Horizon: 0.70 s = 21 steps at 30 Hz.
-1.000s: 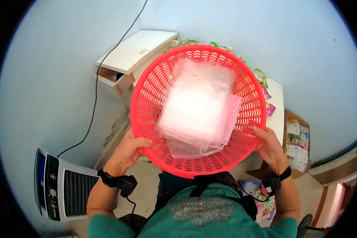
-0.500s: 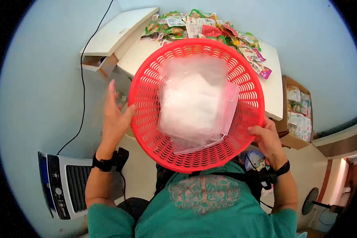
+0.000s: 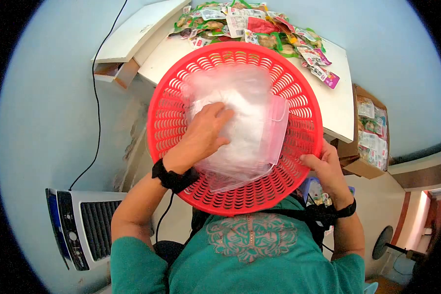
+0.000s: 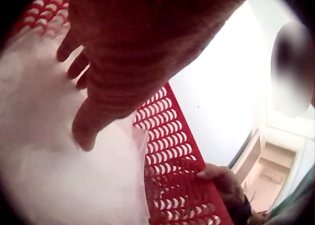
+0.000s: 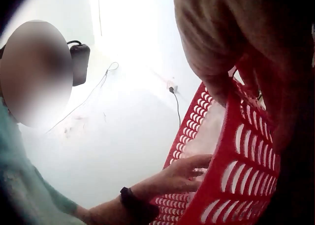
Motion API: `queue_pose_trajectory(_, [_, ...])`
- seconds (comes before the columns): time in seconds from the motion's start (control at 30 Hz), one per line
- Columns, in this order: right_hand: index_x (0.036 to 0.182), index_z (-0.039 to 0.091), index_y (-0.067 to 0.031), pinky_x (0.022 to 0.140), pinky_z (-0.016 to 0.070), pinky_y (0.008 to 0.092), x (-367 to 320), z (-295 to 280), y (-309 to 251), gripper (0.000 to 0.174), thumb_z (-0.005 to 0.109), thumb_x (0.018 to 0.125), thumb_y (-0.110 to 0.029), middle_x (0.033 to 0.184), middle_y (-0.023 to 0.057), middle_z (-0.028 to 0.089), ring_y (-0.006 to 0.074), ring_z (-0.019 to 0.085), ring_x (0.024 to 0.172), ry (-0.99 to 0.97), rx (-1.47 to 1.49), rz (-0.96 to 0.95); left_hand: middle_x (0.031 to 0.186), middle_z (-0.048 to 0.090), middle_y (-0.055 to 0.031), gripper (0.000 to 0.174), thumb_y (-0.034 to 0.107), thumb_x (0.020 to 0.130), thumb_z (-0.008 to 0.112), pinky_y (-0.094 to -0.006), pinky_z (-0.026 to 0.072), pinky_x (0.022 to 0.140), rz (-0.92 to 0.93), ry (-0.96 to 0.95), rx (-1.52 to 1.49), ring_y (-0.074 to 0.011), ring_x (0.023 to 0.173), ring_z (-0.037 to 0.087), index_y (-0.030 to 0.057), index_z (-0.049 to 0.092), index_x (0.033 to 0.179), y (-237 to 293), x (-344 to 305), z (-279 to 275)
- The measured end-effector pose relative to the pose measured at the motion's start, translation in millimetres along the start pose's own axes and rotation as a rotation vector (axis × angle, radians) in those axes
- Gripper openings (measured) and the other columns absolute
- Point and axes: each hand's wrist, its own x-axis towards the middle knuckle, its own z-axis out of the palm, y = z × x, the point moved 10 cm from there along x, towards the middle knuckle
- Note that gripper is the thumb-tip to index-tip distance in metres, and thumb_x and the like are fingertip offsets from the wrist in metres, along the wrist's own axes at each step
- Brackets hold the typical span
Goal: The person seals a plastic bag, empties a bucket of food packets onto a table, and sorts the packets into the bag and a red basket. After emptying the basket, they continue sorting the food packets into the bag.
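A red slotted basket is held up in front of the body, with a stack of clear plastic bags lying in it; a pink-edged strip shows at the stack's right side. My left hand reaches over the rim and rests on the bags, fingers spread and slightly bent. In the left wrist view the left hand is over the pale bags. My right hand grips the basket's right rim, thumb inside. The right wrist view shows that hand around the rim, its fingers partly hidden.
Behind the basket stands a white table bearing many colourful food packets. An open cardboard box of packets is at the right. A white drawer unit is at the upper left, an air cooler at the lower left.
My left hand let go of the basket's left rim and moved inward onto the bags. The right hand kept its grip. More of the table and packets shows above the basket.
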Motion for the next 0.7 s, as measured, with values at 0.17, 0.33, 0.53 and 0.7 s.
queue_pose_trajectory(0.17, [0.126,0.055,0.0010,0.094,0.0469,0.0297,2,1,-1,0.044,0.060,0.082,0.001,0.115,0.0055,0.066,0.0131,0.061,0.103,-0.015,-0.026,0.001,0.118,0.055,-0.0215,0.061,0.008,0.064,0.081,-0.0452,0.0446,0.097,-0.016,-0.037,0.112,-0.0399,0.113,0.053,0.0042,0.056,0.119,0,12,6])
queue_pose_trajectory(0.33, [0.128,0.054,0.0018,0.096,0.0460,0.0303,1,2,-3,0.046,0.060,0.082,0.000,0.116,0.0064,0.066,0.0139,0.061,0.104,0.001,-0.042,-0.022,0.113,0.056,-0.0202,0.055,0.008,0.065,0.079,-0.0451,0.0456,0.094,-0.035,-0.055,0.137,-0.0390,0.107,0.054,0.0034,0.058,0.115,-6,14,9])
queue_pose_trajectory(0.53, [0.127,0.053,0.0026,0.096,0.0459,0.0309,-1,4,-8,0.046,0.061,0.082,-0.001,0.117,0.0075,0.065,0.0141,0.061,0.105,-0.005,-0.077,-0.041,0.106,0.058,-0.0181,0.048,0.009,0.066,0.078,-0.0455,0.0459,0.091,-0.023,-0.051,0.159,-0.0379,0.103,0.056,0.0028,0.060,0.110,-5,14,8])
queue_pose_trajectory(0.7, [0.127,0.053,0.0032,0.096,0.0462,0.0312,-1,5,-11,0.045,0.060,0.082,-0.002,0.116,0.0086,0.065,0.0145,0.060,0.105,0.006,-0.149,-0.029,0.100,0.058,-0.0153,0.038,0.009,0.066,0.077,-0.0456,0.0460,0.089,0.028,-0.039,0.140,-0.0360,0.100,0.056,0.0044,0.061,0.101,-5,13,7])
